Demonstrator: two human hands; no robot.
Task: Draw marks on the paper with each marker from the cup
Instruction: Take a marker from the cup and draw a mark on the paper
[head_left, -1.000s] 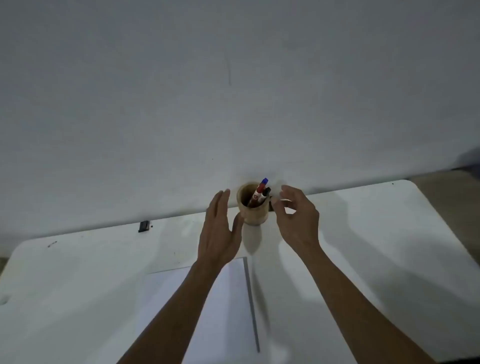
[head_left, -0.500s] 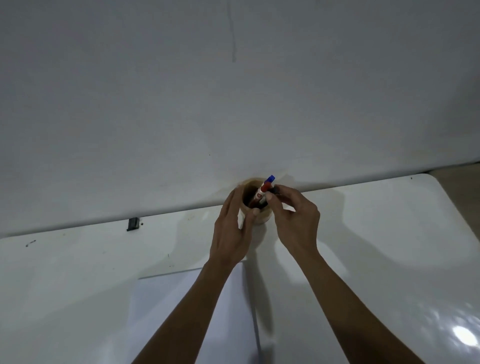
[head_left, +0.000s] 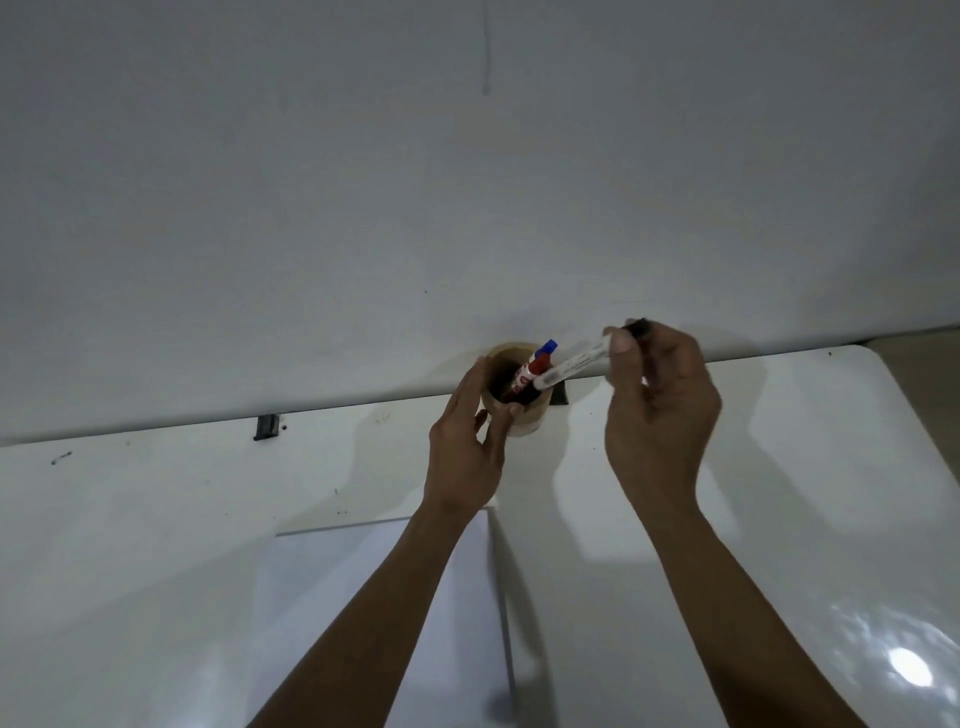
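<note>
A round wooden cup (head_left: 525, 422) stands at the table's far edge against the wall. My left hand (head_left: 467, 441) wraps its left side, thumb on the front. Inside lean a blue-capped marker (head_left: 548, 347) and a red one (head_left: 532, 371). My right hand (head_left: 657, 410) pinches a white marker with a black cap (head_left: 574, 364) by its capped end; it is tilted, its lower tip over the cup's right rim. A sheet of white paper (head_left: 363, 613) lies on the table in front of me, partly under my left forearm.
The white table (head_left: 156, 519) runs left and right, with a rounded corner at the far right. A small black clip (head_left: 267, 426) sits at the wall edge on the left, and another dark piece (head_left: 561, 397) behind the cup. A plain white wall rises behind.
My left hand closed around the cup. My right hand gripped the black-capped marker and has lifted it up and to the right out of the cup.
</note>
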